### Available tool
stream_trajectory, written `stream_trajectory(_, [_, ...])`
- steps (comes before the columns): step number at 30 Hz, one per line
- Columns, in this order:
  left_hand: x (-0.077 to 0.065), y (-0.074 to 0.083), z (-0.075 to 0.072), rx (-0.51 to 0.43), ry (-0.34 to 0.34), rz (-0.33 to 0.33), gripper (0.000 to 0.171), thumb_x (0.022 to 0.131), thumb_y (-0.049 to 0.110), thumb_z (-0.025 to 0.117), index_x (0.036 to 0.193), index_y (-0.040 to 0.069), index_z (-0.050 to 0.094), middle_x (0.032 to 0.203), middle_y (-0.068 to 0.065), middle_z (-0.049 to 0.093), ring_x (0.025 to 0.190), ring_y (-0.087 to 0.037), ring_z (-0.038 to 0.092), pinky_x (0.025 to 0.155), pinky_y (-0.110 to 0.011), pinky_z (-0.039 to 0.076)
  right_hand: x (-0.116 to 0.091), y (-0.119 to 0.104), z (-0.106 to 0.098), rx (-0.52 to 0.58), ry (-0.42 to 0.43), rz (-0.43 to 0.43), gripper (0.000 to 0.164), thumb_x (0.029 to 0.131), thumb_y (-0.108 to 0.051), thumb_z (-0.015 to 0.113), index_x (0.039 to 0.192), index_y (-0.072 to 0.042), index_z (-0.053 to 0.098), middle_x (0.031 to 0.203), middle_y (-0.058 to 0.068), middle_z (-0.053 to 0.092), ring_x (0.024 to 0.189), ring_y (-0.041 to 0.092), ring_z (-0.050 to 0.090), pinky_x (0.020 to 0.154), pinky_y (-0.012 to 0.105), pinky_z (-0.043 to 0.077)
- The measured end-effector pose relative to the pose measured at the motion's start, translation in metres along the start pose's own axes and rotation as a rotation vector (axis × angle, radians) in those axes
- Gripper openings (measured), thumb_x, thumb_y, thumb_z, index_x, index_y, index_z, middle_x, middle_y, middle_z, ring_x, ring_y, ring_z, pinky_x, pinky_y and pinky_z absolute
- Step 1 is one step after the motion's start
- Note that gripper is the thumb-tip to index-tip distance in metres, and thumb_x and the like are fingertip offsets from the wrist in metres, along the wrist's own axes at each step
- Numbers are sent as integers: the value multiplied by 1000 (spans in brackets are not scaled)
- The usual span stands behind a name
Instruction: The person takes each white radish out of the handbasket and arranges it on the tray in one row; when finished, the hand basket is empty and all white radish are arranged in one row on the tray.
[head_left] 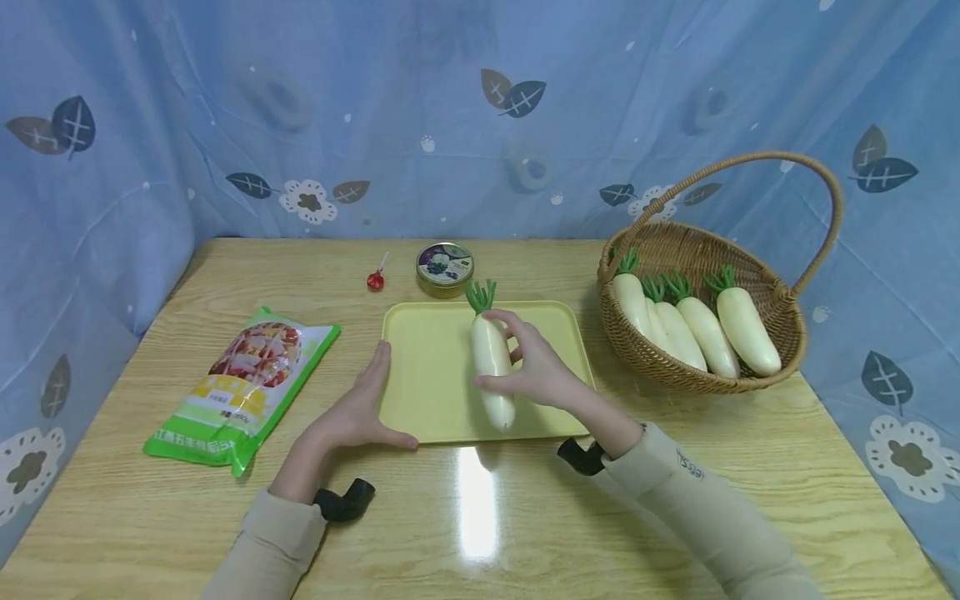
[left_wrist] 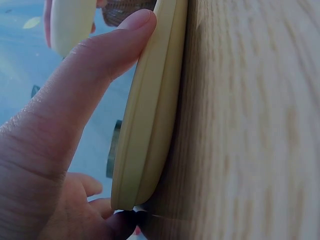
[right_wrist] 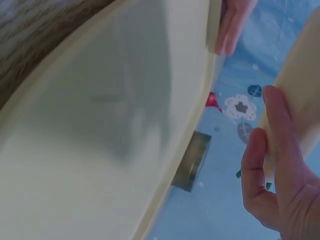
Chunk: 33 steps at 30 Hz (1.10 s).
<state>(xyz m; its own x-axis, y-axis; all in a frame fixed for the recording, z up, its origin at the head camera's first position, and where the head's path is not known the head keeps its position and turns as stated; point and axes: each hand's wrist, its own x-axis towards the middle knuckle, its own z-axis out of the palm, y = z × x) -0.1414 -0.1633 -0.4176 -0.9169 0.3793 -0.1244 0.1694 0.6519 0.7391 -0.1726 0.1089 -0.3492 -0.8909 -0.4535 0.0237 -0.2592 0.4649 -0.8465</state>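
Note:
My right hand (head_left: pixel 542 368) grips a white radish (head_left: pixel 491 346) with green leaf stubs, thumb on one side and fingers on the other. In the right wrist view the radish (right_wrist: pixel 302 80) hangs above the shallow yellow tray (right_wrist: pixel 75 175), apart from it. My left hand (head_left: pixel 358 412) lies at the near left corner of the tray (head_left: pixel 427 371), its fingers stretched along the left side. The left wrist view shows that thumb resting on the rim of the tray (left_wrist: pixel 150 100).
A wicker basket (head_left: pixel 705 379) with several white radishes stands right of the tray. A round tin (head_left: pixel 444 268) and a red lollipop (head_left: pixel 376 281) sit behind it. At the left lies a green-edged food bag (head_left: pixel 243 387). A blue patterned curtain (head_left: pixel 420 108) closes off the back.

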Motion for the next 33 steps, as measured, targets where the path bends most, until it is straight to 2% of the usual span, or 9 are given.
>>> stream_trajectory(7, [1,1,0,12,-2,-5,141,54,45,85,143,3,-15,149,-15,-18,136,-35,-9,108,-53,3,8,3,12,30,6,29,83,68,-17,80,137,-22,35,114,18,41,83,30,56,56,29,52])
stream_trajectory(21, [0,-1,1,10,7,-1,141,54,45,85,143,3,-16,149,-16,-18,136,-36,-9,107,-54,5,23,5,40,-21,-14,47,84,68,-22,80,138,-20,33,111,17,42,79,26,54,58,27,51])
stream_trajectory(33, [0,0,0,15,-10,-12,141,54,46,85,143,7,-17,149,-13,-20,136,-35,-9,107,-54,3,38,9,56,-78,-31,98,87,68,-26,80,139,-18,29,111,18,43,93,26,49,65,32,50])
